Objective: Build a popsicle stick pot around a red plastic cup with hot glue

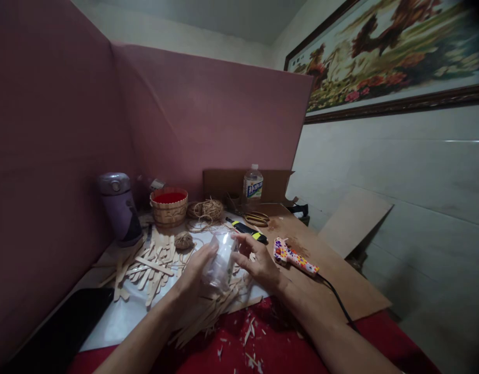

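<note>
A clear plastic cup or cut bottle piece [220, 262] is held up over the table, tilted a little. My left hand [195, 267] wraps round its left side. On its right side, the fingers of my right hand [255, 259] are bent against the upper wall, thumb below the index finger. Under the clear piece lies a pile of thin wooden strips [206, 314]. More wooden craft sticks [155, 266] are scattered to the left, with a small ball of twine [183, 240] behind them.
A purple flask [120, 210], a wooden bucket with red inside [169, 208], a twine coil [208, 209], scissors [255, 218], a labelled bottle [253, 186] and a black-yellow tool [247, 230] stand or lie behind. A flowered glue gun [296, 257] with its cord rests on cardboard [340, 291] at right.
</note>
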`<state>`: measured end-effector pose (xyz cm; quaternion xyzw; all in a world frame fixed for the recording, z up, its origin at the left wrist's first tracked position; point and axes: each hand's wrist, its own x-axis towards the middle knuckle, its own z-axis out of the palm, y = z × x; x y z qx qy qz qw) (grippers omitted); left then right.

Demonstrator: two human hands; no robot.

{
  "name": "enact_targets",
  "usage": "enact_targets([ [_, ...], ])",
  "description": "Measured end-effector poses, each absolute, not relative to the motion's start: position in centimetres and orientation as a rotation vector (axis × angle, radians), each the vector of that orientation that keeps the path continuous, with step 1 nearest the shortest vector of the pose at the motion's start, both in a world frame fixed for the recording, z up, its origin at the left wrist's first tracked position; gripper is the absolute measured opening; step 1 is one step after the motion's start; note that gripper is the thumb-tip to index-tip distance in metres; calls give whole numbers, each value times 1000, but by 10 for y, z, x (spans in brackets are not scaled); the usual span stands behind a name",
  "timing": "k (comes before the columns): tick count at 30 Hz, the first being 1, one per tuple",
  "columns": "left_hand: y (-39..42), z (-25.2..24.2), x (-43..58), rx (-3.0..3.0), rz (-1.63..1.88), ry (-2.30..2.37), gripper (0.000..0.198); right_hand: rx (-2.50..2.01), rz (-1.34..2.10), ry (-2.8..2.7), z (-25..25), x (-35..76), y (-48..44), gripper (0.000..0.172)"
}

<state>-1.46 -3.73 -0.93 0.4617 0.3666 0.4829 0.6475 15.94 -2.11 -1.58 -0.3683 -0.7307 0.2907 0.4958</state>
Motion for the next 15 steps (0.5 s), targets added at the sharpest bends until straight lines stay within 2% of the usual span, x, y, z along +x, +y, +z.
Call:
enact_targets([
  [5,-36,-13,-11,1073,1075,819,50,-927,643,-1729,-17,155,-24,46],
  [8,-34,-16,-12,1116,1076,842,55,-945,646,-1695,-18,153,-24,40],
  [15,-33,-18,-11,1184,1063,859,51,-909,750,-1585,-20,151,-23,24],
])
